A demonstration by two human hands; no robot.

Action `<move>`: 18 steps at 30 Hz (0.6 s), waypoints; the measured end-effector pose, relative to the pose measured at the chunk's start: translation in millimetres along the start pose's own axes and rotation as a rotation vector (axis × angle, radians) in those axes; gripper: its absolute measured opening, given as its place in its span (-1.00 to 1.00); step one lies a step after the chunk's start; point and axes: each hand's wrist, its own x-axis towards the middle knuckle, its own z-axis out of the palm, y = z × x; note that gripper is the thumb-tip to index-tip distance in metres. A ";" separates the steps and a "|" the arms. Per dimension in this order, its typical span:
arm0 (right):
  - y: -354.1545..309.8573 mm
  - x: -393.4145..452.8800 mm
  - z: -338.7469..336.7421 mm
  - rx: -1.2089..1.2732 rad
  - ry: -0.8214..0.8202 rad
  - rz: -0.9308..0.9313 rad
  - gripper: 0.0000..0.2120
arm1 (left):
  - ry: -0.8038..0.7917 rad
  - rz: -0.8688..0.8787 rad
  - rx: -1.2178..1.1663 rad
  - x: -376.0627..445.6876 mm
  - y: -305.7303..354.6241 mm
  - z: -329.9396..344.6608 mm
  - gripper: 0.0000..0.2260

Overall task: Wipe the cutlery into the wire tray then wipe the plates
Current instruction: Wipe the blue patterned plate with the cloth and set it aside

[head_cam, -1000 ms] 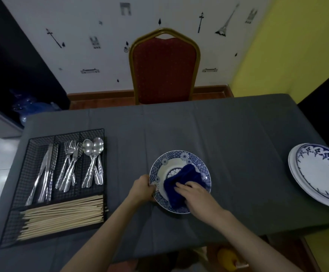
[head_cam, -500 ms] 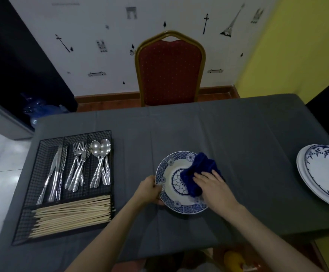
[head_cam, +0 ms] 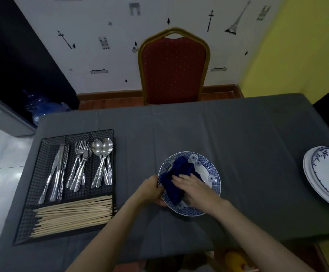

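A small blue-and-white patterned plate (head_cam: 208, 165) lies on the grey tablecloth near the front edge. My left hand (head_cam: 151, 190) grips the plate's left rim. My right hand (head_cam: 196, 190) presses a dark blue cloth (head_cam: 176, 178) onto the left half of the plate. The black wire tray (head_cam: 48, 140) sits at the left with knives (head_cam: 56, 171), forks (head_cam: 79, 163), spoons (head_cam: 103, 161) and several wooden chopsticks (head_cam: 73, 213) in its compartments. A stack of larger blue-and-white plates (head_cam: 328, 173) rests at the right edge.
A red chair with a gold frame (head_cam: 173, 67) stands behind the far side of the table (head_cam: 228, 134). A blue water bottle (head_cam: 42, 108) stands on the floor at the left. A yellow object (head_cam: 236, 261) shows below the table's front edge.
The cloth under my right hand has swept from the plate's right side to its left side. My left hand has kept its grip on the rim.
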 end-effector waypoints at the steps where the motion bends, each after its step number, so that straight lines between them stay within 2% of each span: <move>1: -1.4 2.8 -1.4 -0.036 0.034 0.015 -0.38 | 0.001 -0.004 -0.019 -2.5 2.5 0.6 -0.82; 6: 16.3 -6.4 -22.9 -0.203 0.131 0.175 -0.37 | 0.011 0.015 -0.068 -11.8 7.6 5.3 -0.86; 8: 22.9 -13.7 -25.1 -0.214 0.088 0.168 -0.41 | 0.002 0.011 -0.077 -12.6 8.3 4.7 -0.89; 14: 0.7 -45.2 -20.4 -0.023 0.004 0.088 -0.51 | -0.005 -0.005 -0.061 -8.5 8.3 2.8 -0.86; 18: -7.0 -44.7 -10.8 0.049 0.047 0.038 -0.51 | 0.004 0.001 0.003 -4.4 7.7 0.6 -0.83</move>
